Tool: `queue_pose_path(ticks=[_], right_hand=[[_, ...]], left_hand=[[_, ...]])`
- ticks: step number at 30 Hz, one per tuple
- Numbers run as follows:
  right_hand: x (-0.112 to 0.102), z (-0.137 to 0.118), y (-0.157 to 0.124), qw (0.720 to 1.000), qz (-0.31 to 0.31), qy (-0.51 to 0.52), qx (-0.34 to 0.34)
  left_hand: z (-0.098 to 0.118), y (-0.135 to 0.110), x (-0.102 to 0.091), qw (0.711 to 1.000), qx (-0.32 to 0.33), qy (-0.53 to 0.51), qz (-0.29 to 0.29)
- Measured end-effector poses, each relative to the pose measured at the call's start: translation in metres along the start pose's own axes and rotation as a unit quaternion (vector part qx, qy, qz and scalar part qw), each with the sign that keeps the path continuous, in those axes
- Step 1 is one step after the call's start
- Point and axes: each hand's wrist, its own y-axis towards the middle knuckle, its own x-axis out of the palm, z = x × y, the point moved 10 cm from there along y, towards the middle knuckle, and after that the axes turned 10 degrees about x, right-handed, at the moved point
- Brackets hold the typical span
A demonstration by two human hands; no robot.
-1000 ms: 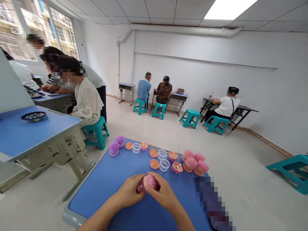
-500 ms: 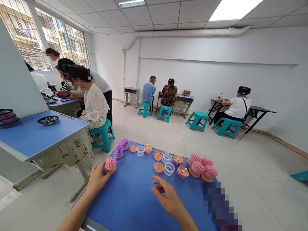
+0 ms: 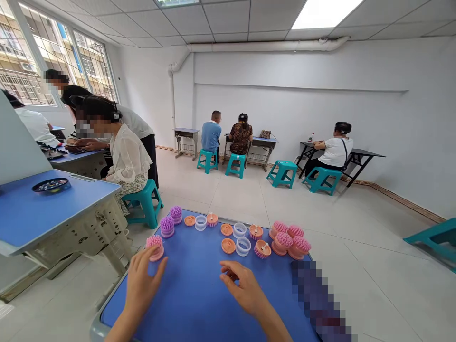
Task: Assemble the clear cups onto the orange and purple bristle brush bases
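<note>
Tiny white tag (image 3: 116, 116) on the head of the person in the sheer blouse (image 3: 131, 151), too small to read. Half a second ago the left hand (image 3: 140, 282) had the pink brush (image 3: 154, 241); now that grip's spread open, fingertips right by it, touching or not I can't tell. Brush stands upright at the worktop's (image 3: 192, 299) left edge near two purple brushes (image 3: 167, 225), right hand (image 3: 246, 289) hovering loosely open.

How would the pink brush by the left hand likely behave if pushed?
The brush would probably slide before tipping, as it stands upright on a wide base. Its separate bristles might flex when pressed.
</note>
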Motion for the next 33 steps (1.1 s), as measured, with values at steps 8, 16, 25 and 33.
queue_pose_path(ticks=[8,16,25,33], right_hand=[[-0.005,-0.013,-0.004,0.999,0.015,-0.032,-0.013],[-0.005,-0.017,-0.003,0.997,0.027,-0.058,-0.036],[-0.005,-0.023,-0.005,0.995,0.041,-0.072,-0.062],[-0.011,-0.025,-0.005,0.991,0.069,-0.073,-0.084]], left_hand=[[0.102,0.073,0.095,0.975,0.139,-0.031,-0.169],[0.104,0.115,0.18,0.947,0.115,0.033,-0.298],[0.086,0.108,0.21,0.901,0.102,0.056,-0.419],[0.094,0.084,0.196,0.903,0.138,0.033,-0.405]])
